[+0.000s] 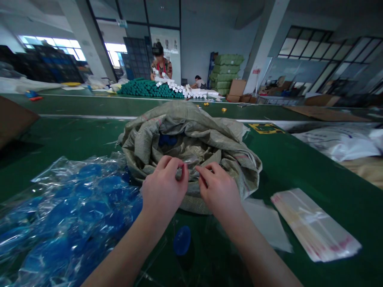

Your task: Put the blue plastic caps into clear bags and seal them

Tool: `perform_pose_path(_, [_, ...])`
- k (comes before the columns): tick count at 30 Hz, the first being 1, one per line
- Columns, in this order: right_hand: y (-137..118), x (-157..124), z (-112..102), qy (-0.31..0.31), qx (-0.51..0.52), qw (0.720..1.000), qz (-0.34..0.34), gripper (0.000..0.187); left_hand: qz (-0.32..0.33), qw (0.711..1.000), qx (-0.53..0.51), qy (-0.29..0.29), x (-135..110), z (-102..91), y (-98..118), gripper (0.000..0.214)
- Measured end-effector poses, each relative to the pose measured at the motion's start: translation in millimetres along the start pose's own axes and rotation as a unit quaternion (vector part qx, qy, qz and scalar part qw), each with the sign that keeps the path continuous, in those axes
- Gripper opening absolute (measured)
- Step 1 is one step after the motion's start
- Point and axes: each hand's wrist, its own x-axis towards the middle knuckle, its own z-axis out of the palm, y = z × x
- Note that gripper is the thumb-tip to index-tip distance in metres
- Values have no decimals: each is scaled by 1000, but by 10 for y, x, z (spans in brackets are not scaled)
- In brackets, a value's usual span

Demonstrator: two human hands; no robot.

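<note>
My left hand (pixel 164 187) and my right hand (pixel 218 189) are held close together in front of a rolled-down woven sack (pixel 191 139), fingers pinched. Between them stretches a thin clear plastic bag (pixel 191 167) that is hard to make out. Inside the sack lie blue round pieces (pixel 167 140). One blue disc (pixel 182 240) hangs or lies below my hands, seemingly inside the clear film. A heap of clear bags filled with blue discs (pixel 68 211) lies to my left on the green table (pixel 299 163).
A stack of flat clear bags (pixel 314 223) lies at the right. White sacks (pixel 338 141) sit further right. Brown cardboard (pixel 12 119) is at the far left. Across the room a person (pixel 160 61) stands behind green rods and white boxes (pixel 167 88).
</note>
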Motion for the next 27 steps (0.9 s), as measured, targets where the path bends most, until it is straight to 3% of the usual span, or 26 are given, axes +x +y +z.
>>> perform_pose_path(5, [-7, -15, 32, -7, -3, 1000, -9, 26, -18, 1000, -2, 14, 29, 20, -85, 10])
perform_pose_path(11, [-15, -3, 82, -76, 34, 996, -39, 31, 18, 997, -70, -30, 55, 199, -186, 2])
perform_pose_path(16, [-30, -94, -62, -91, 104, 988, -67, 29, 24, 996, -75, -53, 21, 343, -234, 5])
perform_pose_path(19, [-99, -314, -158, -205, 169, 956, -127, 27, 31, 994, -85, -56, 13, 358, -244, 6])
perform_pose_path(22, [-181, -606, -94, -354, 180, 892, -215, 37, 33, 993, -94, -67, 12, 355, -242, 7])
perform_pose_path(23, [-199, -693, -44, -373, 166, 885, -225, 40, 32, 992, -97, -74, 12, 354, -240, 7])
perform_pose_path(27, [-190, -851, 74, -366, 107, 903, -198, 43, 24, 990, -102, -92, 11, 342, -233, 8])
